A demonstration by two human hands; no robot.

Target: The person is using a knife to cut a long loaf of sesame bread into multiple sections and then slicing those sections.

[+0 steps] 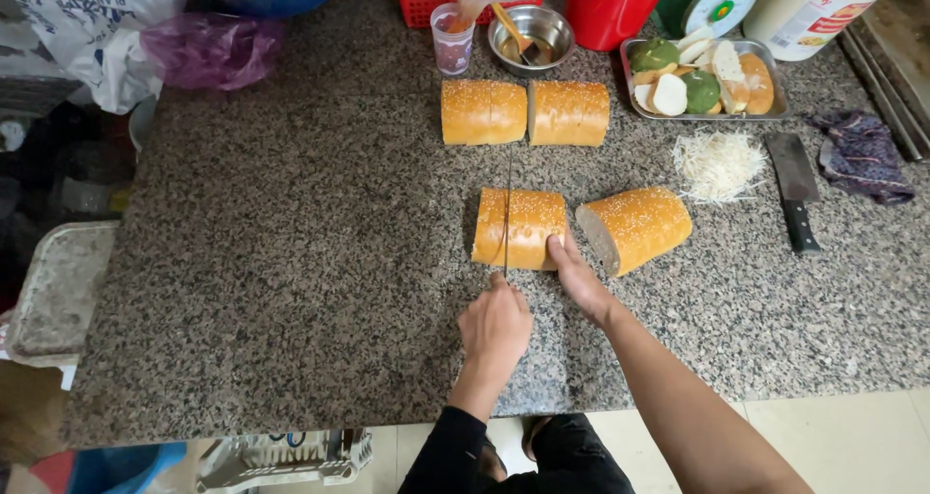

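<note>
A single head-worn camera looked steeply down from above the speckled grey granite counter (291, 262), facing away from the wearer, at roughly arm's reach. The counter's near edge ran along the lower frame; its far side filled the top.

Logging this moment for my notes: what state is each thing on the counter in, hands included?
Left hand: closed on a knife, blade down in the near bread piece.
Right hand: fingers steadying that piece.
Near bread piece: being sliced.
Angled bread piece: cut end showing, untouched.
Two far bread pieces: end to end, untouched.
Cleaver: lying flat, unused.
Metal tray: filled with pieces.
</note>
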